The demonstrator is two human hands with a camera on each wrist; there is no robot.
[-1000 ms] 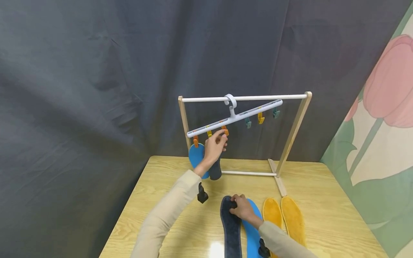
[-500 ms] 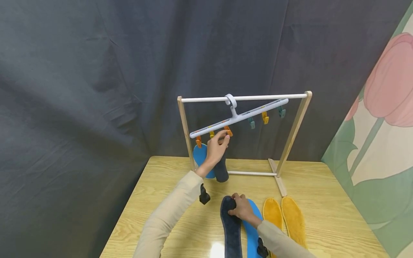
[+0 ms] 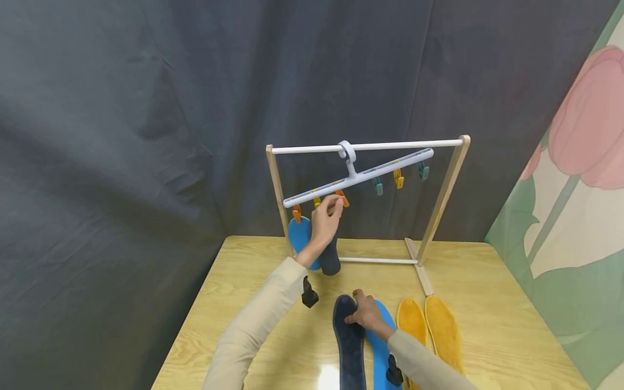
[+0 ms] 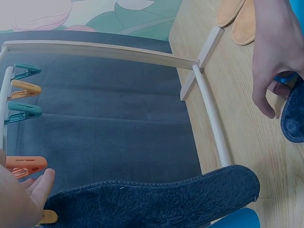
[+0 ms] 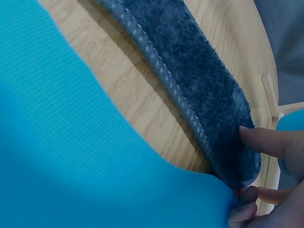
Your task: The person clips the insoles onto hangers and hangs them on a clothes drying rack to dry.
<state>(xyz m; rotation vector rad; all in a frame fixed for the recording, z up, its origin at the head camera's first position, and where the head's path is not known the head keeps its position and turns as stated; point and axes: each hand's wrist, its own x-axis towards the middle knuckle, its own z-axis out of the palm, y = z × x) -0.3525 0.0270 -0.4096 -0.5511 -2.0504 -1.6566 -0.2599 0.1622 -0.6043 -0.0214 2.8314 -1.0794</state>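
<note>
My left hand (image 3: 325,222) is raised at the lower left half of a white hanger (image 3: 358,177), its fingertips at an orange clip (image 4: 29,164) that tilts and appears pinched. Beside it a dark insole (image 4: 156,202) hangs from a yellow clip (image 4: 49,217), partly behind the hand in the head view. Farther left, a blue insole (image 3: 299,233) hangs from another orange clip (image 3: 297,214). Over the table my right hand (image 3: 370,315) holds the top end of a dark fleecy insole (image 5: 199,71), thumb on its upper face, fingers at its edge. A blue insole (image 5: 85,137) lies alongside.
Two yellow insoles (image 3: 442,330) lie on the right of the wooden table (image 3: 502,325). A wooden rack (image 3: 441,200) with a white top bar carries the tilted hanger. Teal clips (image 3: 423,171) and a yellow clip (image 3: 398,179) hang from its right half.
The hanger swung to the right and then slightly back left, and the left hand moved with it. The right hand stayed at the dark insole, almost still.
</note>
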